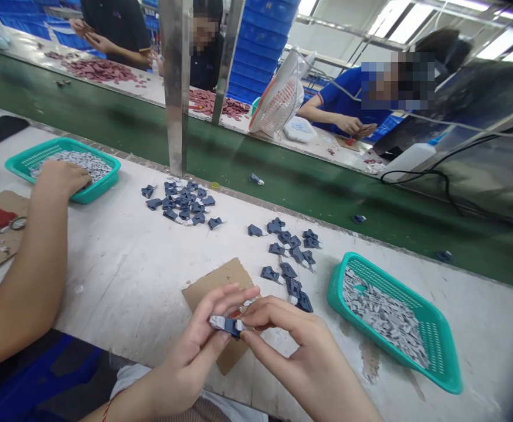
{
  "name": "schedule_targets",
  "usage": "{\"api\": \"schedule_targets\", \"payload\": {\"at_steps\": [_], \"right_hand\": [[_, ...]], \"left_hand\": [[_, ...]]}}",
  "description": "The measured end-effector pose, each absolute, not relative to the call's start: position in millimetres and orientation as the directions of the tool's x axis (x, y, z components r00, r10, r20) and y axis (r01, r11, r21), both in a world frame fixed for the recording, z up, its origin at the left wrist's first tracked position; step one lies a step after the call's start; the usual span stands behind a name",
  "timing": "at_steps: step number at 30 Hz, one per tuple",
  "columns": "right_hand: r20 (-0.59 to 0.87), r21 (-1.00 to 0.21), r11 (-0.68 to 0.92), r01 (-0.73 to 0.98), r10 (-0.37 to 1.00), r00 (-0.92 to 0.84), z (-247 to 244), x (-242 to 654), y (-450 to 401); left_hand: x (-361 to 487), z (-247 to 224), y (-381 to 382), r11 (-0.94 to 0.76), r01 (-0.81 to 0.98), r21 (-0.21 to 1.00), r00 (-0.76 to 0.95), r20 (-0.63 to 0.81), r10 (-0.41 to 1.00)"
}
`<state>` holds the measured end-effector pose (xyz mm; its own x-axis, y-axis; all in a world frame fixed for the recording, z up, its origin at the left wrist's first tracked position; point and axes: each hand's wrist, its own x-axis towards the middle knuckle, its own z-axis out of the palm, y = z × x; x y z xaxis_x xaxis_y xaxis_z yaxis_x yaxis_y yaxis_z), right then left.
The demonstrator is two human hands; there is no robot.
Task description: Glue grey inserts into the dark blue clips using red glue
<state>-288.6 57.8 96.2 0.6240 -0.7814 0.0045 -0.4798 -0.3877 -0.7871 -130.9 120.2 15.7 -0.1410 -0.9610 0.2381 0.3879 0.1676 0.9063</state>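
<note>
Small dark-blue part (230,326) with grey ends (lying level), pinched between fingertips

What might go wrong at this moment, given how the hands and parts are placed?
1. The left hand and right hand pinch the small blue-and-grey part at the bench edge; a slip might drop it to the floor.
2. The teal basket of grey pieces sits close to the right forearm, so a sweep could nudge it.
3. A co-worker's arm reaches nearby, risking a bump.
</note>
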Motion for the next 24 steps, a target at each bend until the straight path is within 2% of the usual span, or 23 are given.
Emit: {"api": "schedule_targets", "payload": {"at_steps": [4,8,10,13,16,21,24], "right_hand": [[-0.002,-0.729,-0.452,-0.514,-0.749,0.662,95.9,-288.2,59.4],[-0.106,-0.735,-0.373,-0.567,-0.762,0.639,99.0,-287.8,59.0],[-0.137,-0.785,-0.294,-0.545,-0.776,0.616,99.3,-288.1,57.4],[-0.238,-0.915,-0.033,-0.401,-0.76,0.605,94.7,-291.2,53.6],[-0.276,-0.961,0.207,-0.182,-0.718,0.638,83.3,-296.2,52.2],[-0.215,-0.947,0.316,0.055,-0.753,0.622,58.8,-290.6,65.9],[-0.245,-0.904,0.402,0.144,-0.764,0.597,48.8,-279.5,75.7]], "left_hand": [[-129.1,13.4,121.0,0.195,0.257,0.947,-0.149,0.238,-0.96],[-126.0,13.3,120.8,0.258,0.18,0.949,-0.193,0.292,-0.937],[-124.6,14.4,120.3,0.28,0.197,0.94,-0.215,0.32,-0.923],[-122.6,17.3,119.8,0.267,0.307,0.914,-0.25,0.348,-0.904],[-121.8,21.2,119.4,0.251,0.379,0.89,-0.271,0.367,-0.89],[-125.2,25.9,116.4,0.237,0.477,0.846,-0.29,0.406,-0.867],[-127.3,24.9,114.7,0.221,0.464,0.858,-0.295,0.385,-0.874]]}}
